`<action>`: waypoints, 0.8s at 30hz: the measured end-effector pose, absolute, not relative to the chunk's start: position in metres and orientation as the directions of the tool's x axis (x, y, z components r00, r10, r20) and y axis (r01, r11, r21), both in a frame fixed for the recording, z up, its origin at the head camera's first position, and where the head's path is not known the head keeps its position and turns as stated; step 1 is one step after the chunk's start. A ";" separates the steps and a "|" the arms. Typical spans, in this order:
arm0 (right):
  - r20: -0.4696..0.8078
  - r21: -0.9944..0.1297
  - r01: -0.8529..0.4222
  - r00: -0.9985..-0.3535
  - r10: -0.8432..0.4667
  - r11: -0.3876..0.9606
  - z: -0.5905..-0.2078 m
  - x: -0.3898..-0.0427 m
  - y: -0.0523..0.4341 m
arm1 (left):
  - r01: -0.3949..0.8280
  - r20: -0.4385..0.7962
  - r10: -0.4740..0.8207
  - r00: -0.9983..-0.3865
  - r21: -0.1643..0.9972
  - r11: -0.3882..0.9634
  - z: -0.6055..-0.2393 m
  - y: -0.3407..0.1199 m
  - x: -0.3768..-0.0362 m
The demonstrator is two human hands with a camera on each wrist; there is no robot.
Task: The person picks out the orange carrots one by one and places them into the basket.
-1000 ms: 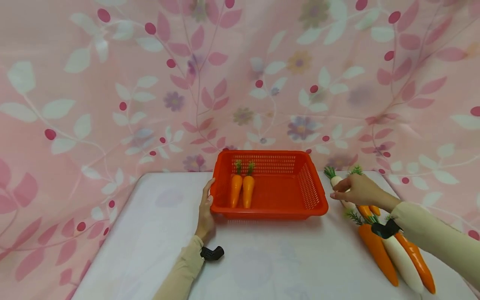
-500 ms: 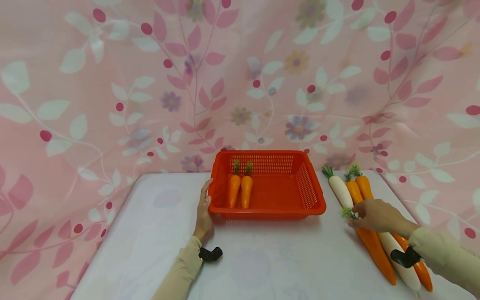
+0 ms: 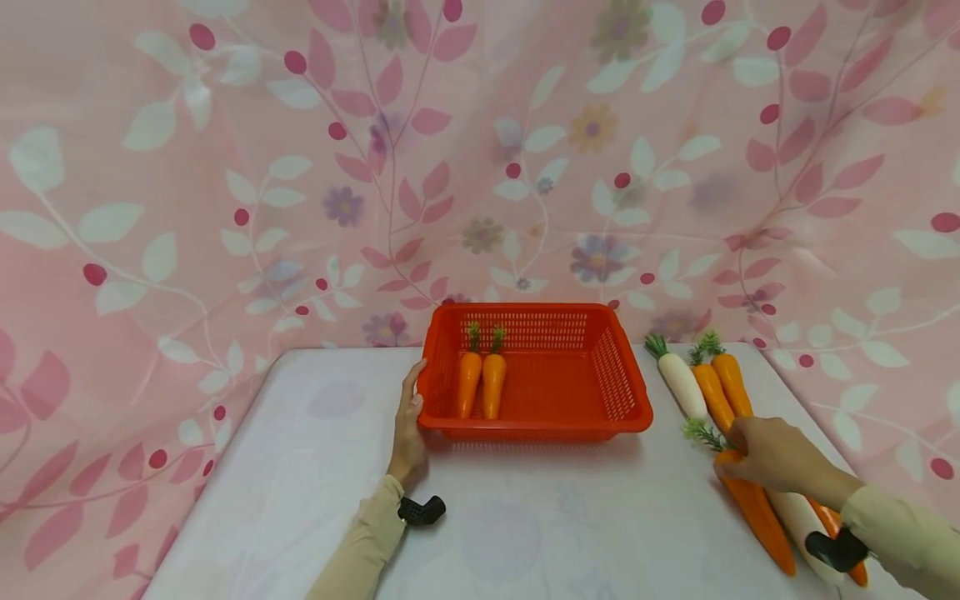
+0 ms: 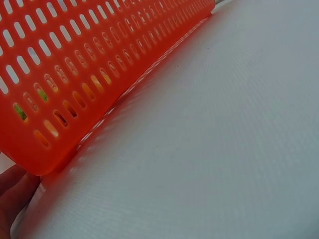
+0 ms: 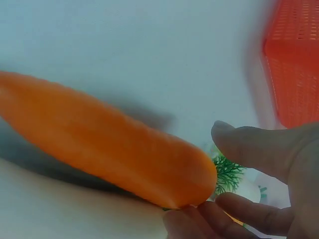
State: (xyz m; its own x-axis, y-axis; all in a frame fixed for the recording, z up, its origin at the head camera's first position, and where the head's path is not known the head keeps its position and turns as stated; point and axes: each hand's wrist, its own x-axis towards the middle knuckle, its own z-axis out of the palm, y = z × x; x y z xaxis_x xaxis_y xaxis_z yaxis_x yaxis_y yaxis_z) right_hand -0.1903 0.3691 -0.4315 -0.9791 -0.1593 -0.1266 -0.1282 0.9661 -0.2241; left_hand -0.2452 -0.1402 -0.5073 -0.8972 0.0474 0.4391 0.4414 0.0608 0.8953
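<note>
Right hand [image 3: 772, 457] at near right of white surface [image 3: 525, 525], fingers [image 5: 239, 211] curled round leafy top end of long orange plastic carrot [image 3: 753, 508]. Carrot lies flat, touching white plastic radish [image 3: 802, 521] beside it.
Best: grip thick end firm, lift straight up, so neighbours don't roll.
Left hand [image 3: 408, 429] flat on left wall of red plastic basket [image 3: 626, 392], fingers straight.
Two small orange carrots [image 3: 482, 383] at basket's left; right part bare.
Far right: another white radish [image 3: 681, 383], two more carrots [image 3: 722, 387].
</note>
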 end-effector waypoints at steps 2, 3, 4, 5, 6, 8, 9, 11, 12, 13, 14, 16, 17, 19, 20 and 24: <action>-0.153 -0.227 -0.109 -0.977 -0.146 0.968 -0.433 -0.190 0.371 | 0.448 0.447 0.035 -0.894 0.892 0.064 -0.516 -0.140 -0.250; -0.164 -0.230 -0.101 -0.976 -0.141 0.968 -0.434 -0.190 0.372 | 0.449 0.448 0.030 -0.893 0.891 0.063 -0.521 -0.141 -0.253; -0.175 -0.236 -0.096 -0.975 -0.139 0.967 -0.434 -0.190 0.373 | 0.450 0.449 0.025 -0.893 0.891 0.062 -0.526 -0.141 -0.256; -0.188 -0.237 -0.086 -0.973 -0.133 0.968 -0.435 -0.190 0.374 | 0.448 0.448 0.021 -0.894 0.892 0.062 -0.530 -0.141 -0.258; -0.196 -0.236 -0.083 -0.972 -0.131 0.968 -0.436 -0.190 0.374 | 0.449 0.449 0.020 -0.893 0.891 0.059 -0.532 -0.141 -0.259; -0.209 -0.236 -0.078 -0.969 -0.129 0.969 -0.439 -0.188 0.376 | 0.439 0.439 0.026 -0.898 0.897 0.047 -0.529 -0.141 -0.257; -0.204 -0.229 -0.083 -0.970 -0.131 0.970 -0.440 -0.187 0.376 | 0.434 0.433 0.030 -0.901 0.900 0.040 -0.525 -0.140 -0.254; -0.198 -0.214 -0.089 -0.971 -0.132 0.973 -0.442 -0.186 0.376 | 0.427 0.425 0.041 -0.904 0.904 0.033 -0.515 -0.140 -0.249; -0.190 -0.206 -0.096 -0.972 -0.136 0.974 -0.443 -0.186 0.376 | 0.426 0.424 0.045 -0.904 0.904 0.031 -0.510 -0.140 -0.246; -0.189 -0.203 -0.098 -0.972 -0.137 0.974 -0.443 -0.186 0.376 | 0.425 0.423 0.047 -0.905 0.905 0.032 -0.508 -0.140 -0.245; -0.183 -0.201 -0.105 -0.973 -0.142 0.974 -0.443 -0.187 0.375 | 0.427 0.425 0.047 -0.904 0.903 0.036 -0.507 -0.140 -0.244; -0.174 -0.210 -0.127 -0.971 -0.165 0.969 -0.444 -0.188 0.374 | 0.426 0.424 0.046 -0.904 0.904 0.030 -0.510 -0.141 -0.246; -0.173 -0.221 -0.136 -0.969 -0.176 0.966 -0.444 -0.188 0.373 | 0.425 0.424 0.044 -0.905 0.905 0.024 -0.513 -0.141 -0.249; -0.174 -0.252 -0.152 -0.965 -0.199 0.956 -0.446 -0.188 0.370 | 0.421 0.420 0.039 -0.907 0.907 0.017 -0.521 -0.142 -0.253; -0.170 -0.269 -0.159 -0.963 -0.210 0.950 -0.447 -0.187 0.369 | 0.422 0.421 0.036 -0.906 0.906 0.016 -0.526 -0.142 -0.256; -0.142 -0.302 -0.177 -0.963 -0.228 0.937 -0.454 -0.184 0.365 | 0.433 0.433 0.022 -0.901 0.900 0.041 -0.538 -0.142 -0.261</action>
State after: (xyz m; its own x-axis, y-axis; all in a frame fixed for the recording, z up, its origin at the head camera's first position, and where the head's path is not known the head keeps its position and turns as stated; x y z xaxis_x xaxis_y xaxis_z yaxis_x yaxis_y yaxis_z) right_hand -0.1845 0.3647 -0.4536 -0.9633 -0.2278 -0.1423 -0.1770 0.9368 -0.3019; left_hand -0.2613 -0.1419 -0.5379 -0.9013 0.0223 0.4327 0.4332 0.0410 0.9004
